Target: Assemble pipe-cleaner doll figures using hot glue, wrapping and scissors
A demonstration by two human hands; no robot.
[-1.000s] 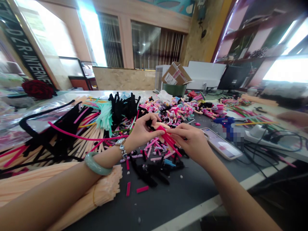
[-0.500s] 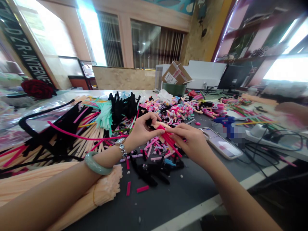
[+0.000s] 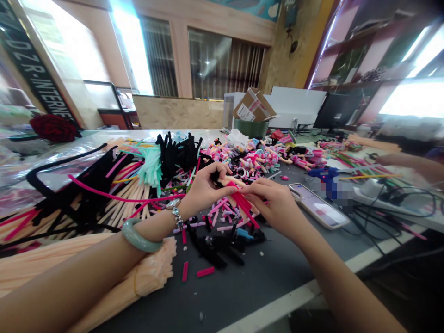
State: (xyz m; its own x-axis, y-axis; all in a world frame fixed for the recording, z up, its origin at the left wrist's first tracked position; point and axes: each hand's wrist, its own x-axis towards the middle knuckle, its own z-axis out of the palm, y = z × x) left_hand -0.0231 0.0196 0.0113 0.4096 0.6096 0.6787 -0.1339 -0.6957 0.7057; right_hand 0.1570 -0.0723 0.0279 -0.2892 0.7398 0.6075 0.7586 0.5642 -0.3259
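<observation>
The workpiece [image 3: 243, 202], a bunch of bright pink strips with peach parts beside it, is held above the middle of the surface [image 3: 166, 305], over loose cut pieces [image 3: 227, 228]. Your left hand [image 3: 208, 185] pinches it between the thumb and curled fingers; your right hand [image 3: 277, 199] pinches its upper part with the fingertips, though the exact contact is partly hidden. Caution: if the left thumb relaxes, the strips may fan out or slip from alignment. Uneven pulling by the right fingertips could twist the bunch. If dropped, it may be hard to pick out among similar pieces below. The long pink strip [image 3: 121, 196] near your left wrist could snag on the bracelet [image 3: 175, 215] during a sideways move. Toward the right edge, a careless sweep of your right forearm might strike the phone [image 3: 321, 210] or the glue gun [image 3: 324, 175]; a lit red spot suggests it is powered, making burns possible.
</observation>
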